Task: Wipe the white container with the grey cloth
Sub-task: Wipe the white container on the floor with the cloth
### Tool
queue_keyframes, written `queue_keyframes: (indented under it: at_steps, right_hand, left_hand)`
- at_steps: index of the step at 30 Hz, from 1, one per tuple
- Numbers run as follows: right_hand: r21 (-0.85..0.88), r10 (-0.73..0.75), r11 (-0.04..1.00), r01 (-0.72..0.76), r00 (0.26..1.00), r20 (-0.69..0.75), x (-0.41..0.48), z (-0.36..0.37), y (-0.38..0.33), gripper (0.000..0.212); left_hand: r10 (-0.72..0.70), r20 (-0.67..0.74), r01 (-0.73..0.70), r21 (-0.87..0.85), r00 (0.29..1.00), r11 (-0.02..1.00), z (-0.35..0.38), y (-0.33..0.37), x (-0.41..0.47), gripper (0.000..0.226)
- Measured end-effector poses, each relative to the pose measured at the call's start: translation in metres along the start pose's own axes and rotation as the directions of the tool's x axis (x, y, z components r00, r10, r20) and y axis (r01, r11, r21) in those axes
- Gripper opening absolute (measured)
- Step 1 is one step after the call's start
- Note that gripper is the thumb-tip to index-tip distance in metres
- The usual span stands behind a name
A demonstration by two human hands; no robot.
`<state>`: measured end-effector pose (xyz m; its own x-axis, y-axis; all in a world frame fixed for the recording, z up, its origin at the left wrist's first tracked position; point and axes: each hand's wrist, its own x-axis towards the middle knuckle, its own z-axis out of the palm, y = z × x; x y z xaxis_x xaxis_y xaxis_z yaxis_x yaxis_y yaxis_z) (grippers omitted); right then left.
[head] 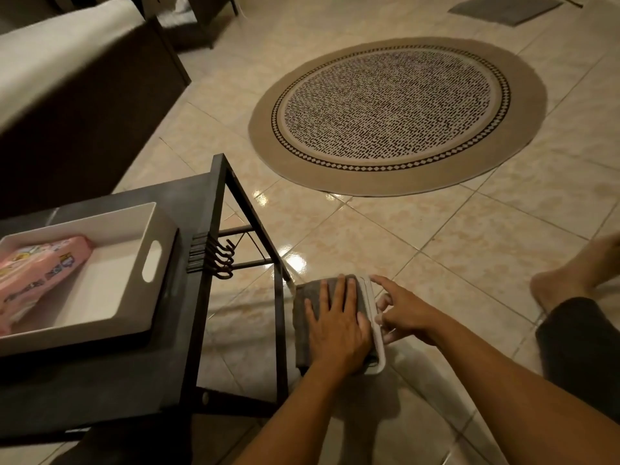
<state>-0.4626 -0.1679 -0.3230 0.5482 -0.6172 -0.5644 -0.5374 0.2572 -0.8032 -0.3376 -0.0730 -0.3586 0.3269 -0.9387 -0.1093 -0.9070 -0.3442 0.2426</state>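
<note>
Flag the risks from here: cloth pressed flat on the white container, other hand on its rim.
1. The left hand presses the grey cloth on the white container, held off the tiled floor; only the right hand grips its rim, so it might slip and drop.
2. The black table frame is right beside it; a wide stroke could knock into it.

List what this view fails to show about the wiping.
- White container, head view: grey cloth and left hand cover all but its right rim; the inside is unseen.
- Right hand: its grip on the rim is partly hidden.
- Pink pack in the tray: print blurred, frame edge cuts it.
</note>
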Motion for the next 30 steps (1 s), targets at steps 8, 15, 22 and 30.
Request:
queue_keyframes:
  at_steps: [8,15,22,30]
  right_hand:
    - [0.034,0.01,0.999,-0.011,1.0,0.007,0.0,0.0,-0.001,0.089]
    - [0.022,0.014,1.0,-0.014,1.0,-0.003,-0.003,-0.002,-0.001,0.085]
    - [0.035,0.021,0.999,-0.022,1.0,0.016,-0.003,0.002,-0.006,0.087]
    - [0.044,0.02,0.999,-0.02,1.0,0.001,-0.005,0.006,-0.003,0.086]
  left_hand:
    - [-0.03,0.004,0.03,-0.007,1.0,1.0,-0.007,-0.004,0.008,0.066]
    - [0.084,0.014,-0.085,0.021,0.996,0.996,-0.008,0.008,0.013,0.066]
    - [0.08,0.021,-0.08,0.009,0.997,0.997,-0.002,0.005,-0.007,0.067]
    - [-0.026,0.005,0.026,0.004,1.0,1.0,-0.005,-0.009,0.002,0.066]
